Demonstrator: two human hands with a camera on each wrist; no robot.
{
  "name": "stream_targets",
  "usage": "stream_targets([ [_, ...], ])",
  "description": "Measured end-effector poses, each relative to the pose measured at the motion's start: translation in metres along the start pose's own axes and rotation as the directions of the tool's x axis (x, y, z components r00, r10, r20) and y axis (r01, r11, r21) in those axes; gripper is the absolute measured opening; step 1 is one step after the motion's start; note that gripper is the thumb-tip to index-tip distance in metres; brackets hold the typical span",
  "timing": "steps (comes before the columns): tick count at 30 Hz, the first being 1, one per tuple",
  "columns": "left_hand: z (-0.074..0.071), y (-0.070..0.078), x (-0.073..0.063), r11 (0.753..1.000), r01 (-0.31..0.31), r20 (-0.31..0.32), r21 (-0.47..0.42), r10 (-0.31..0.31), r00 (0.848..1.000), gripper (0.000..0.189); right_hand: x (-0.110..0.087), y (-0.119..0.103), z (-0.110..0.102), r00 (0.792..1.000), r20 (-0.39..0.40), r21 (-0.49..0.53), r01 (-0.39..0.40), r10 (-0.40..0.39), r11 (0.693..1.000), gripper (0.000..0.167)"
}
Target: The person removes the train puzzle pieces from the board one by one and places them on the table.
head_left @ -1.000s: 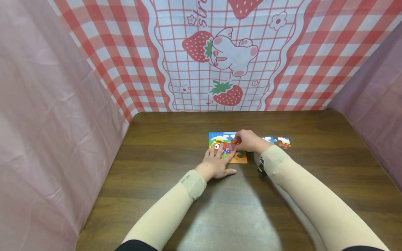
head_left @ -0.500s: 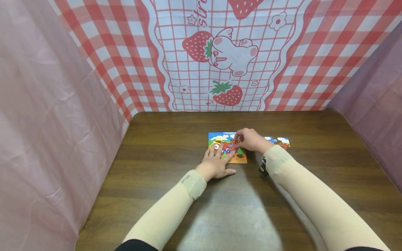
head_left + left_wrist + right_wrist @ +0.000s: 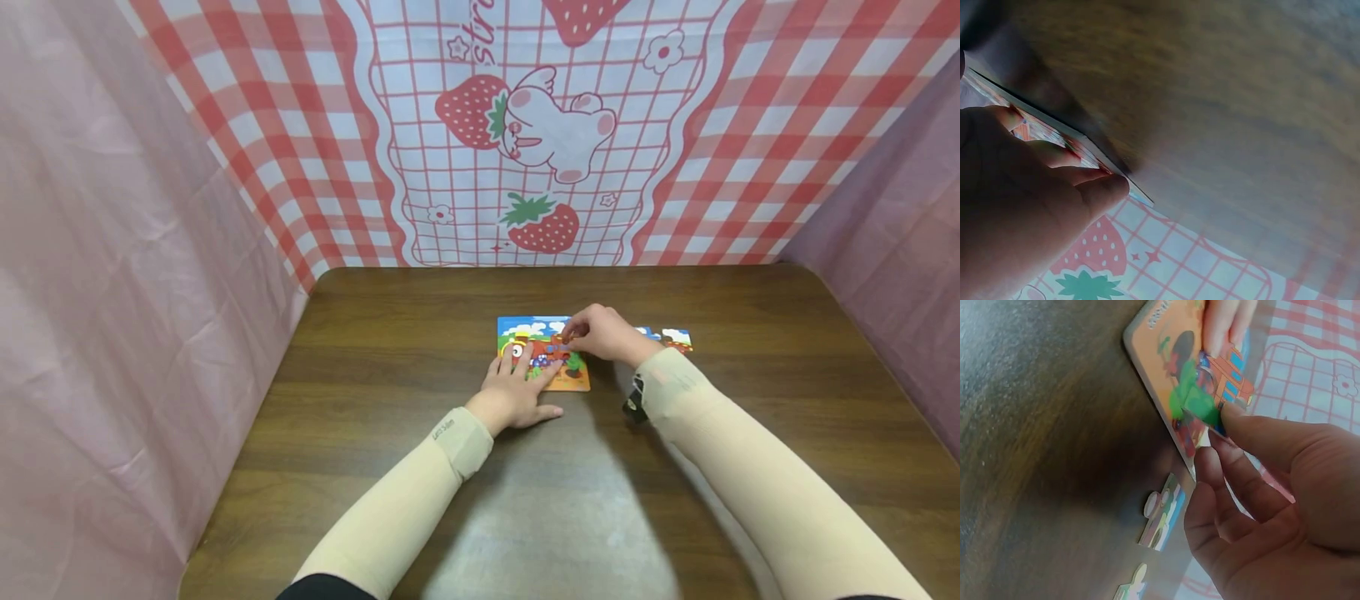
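Note:
A colourful jigsaw puzzle board (image 3: 579, 384) lies on the table, printed with a red train, clouds and a green tree. My left hand (image 3: 514, 397) rests on its left part with fingers spread; the left wrist view shows the fingertips (image 3: 1107, 187) over the board's edge. At the board's right side my right hand (image 3: 606, 335) pinches a puzzle piece (image 3: 1202, 405) with green and orange print between thumb and fingers. In the right wrist view that piece tilts, its near corner raised above the board. The fingers hide part of its print.
Loose puzzle pieces lie right of the board, one (image 3: 677, 337) farther out and another (image 3: 1163, 512) close to the board's corner. The brown table (image 3: 390, 333) meets a strawberry-patterned cloth (image 3: 547, 133) at the back, with pink curtains on both sides.
My right hand has shifted slightly right and away from me, uncovering more of the board's right part and covering more of the loose pieces. The left hand stays put.

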State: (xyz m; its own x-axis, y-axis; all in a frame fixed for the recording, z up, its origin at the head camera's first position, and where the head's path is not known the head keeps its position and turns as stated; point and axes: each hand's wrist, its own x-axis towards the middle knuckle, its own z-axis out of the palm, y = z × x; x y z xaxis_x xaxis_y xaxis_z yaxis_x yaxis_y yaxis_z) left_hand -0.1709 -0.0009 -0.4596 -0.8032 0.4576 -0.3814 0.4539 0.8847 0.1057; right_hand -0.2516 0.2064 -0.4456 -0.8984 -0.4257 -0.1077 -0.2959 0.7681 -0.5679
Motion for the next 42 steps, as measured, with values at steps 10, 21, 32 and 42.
stream_targets([
  [10, 0.003, 0.0, 0.006, 1.0, 0.013, 0.03, 0.019, -0.013, 0.999, 0.079, -0.005, 0.005, -0.007, 1.0, 0.009, 0.089, -0.008, 0.007, 0.996, 0.006],
  [21, 0.007, -0.001, 0.013, 1.0, 0.028, 0.052, 0.01, -0.029, 0.998, 0.082, -0.021, 0.019, -0.02, 0.996, -0.062, 0.176, -0.053, 0.065, 0.983, 0.019],
  [32, 0.0, 0.002, -0.001, 1.0, 0.002, -0.003, 0.004, -0.002, 1.0, 0.079, -0.042, 0.037, -0.034, 0.988, -0.123, 0.213, -0.063, 0.091, 0.975, 0.02],
  [42, 0.003, 0.002, 0.001, 1.0, -0.005, -0.021, 0.012, 0.005, 1.0, 0.079, -0.062, 0.055, -0.043, 0.98, -0.165, 0.185, -0.078, 0.109, 0.98, 0.023],
])
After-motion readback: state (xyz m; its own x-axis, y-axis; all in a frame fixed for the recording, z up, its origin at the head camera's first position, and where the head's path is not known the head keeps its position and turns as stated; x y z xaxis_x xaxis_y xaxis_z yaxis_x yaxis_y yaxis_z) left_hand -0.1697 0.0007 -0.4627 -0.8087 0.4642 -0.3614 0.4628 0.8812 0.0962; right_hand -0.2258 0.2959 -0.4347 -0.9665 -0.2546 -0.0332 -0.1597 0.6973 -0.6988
